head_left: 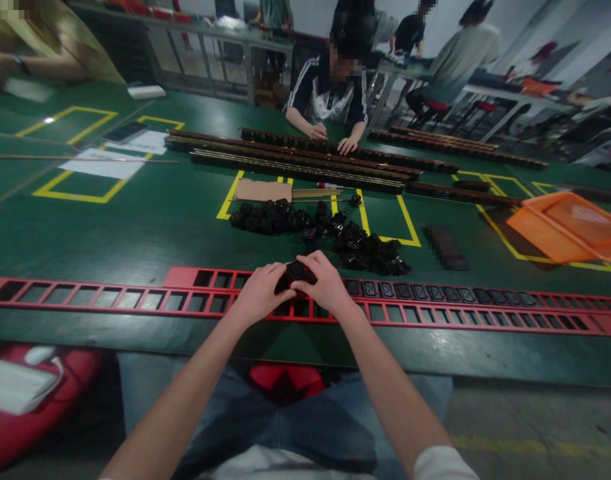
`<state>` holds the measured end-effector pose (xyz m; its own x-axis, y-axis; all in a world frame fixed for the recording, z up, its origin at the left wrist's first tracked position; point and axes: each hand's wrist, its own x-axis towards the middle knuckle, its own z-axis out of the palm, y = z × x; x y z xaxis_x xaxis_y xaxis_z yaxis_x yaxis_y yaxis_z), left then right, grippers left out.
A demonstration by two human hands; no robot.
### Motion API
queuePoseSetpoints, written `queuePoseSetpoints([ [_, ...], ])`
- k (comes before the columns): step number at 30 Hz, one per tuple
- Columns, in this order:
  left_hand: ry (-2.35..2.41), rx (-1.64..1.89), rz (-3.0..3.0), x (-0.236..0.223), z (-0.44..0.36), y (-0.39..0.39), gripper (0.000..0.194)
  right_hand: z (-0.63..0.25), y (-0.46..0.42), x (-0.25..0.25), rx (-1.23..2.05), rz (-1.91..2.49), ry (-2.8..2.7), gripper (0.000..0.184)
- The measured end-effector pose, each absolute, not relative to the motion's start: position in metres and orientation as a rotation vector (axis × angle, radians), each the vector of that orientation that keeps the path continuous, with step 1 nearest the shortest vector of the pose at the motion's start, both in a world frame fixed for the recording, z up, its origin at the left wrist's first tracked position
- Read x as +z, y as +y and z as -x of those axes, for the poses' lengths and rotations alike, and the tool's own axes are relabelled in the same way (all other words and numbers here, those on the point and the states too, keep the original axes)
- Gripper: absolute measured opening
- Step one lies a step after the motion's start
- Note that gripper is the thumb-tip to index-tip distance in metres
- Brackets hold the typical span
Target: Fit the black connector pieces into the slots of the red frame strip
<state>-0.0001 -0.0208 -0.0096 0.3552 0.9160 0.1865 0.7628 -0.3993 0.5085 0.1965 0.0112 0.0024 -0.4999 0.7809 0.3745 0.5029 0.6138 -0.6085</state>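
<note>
I have the fingers [305,285] of both hands clamped around one small black plastic socket module [297,272], left hand [259,293] and right hand [325,285] meeting over the long red metal strip with rectangular cut-outs [135,299]. The module sits right above an empty slot. Filled slots run rightward; a heap of loose black modules [335,237] lies within reach on the green surface [160,220].

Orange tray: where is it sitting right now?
In the head view the orange tray lies tilted at the far right on the green table, beyond the red slotted strip.
</note>
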Motion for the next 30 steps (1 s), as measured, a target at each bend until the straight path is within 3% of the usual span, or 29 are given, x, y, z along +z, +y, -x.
queuePoseSetpoints([
  [7, 1.568, 0.523, -2.366, -0.01, -0.003, -0.022, 0.029, -0.197, 0.008, 0.004, 0.447, 1.015, -2.423, 0.038],
  [13, 1.586, 0.455, -2.446, -0.006, -0.004, -0.026, 0.028, -0.201, 0.002, 0.014, 0.214, 1.099, -2.57, 0.04],
  [21, 1.555, 0.433, -2.457, 0.0, -0.005, -0.026, 0.028, -0.209, 0.001, 0.002, 0.331, 1.081, -2.494, 0.051],
  [30, 1.518, 0.484, -2.414, 0.0, -0.006, -0.026, 0.031, -0.214, -0.001, 0.01, 0.466, 1.034, -2.485, 0.04],
])
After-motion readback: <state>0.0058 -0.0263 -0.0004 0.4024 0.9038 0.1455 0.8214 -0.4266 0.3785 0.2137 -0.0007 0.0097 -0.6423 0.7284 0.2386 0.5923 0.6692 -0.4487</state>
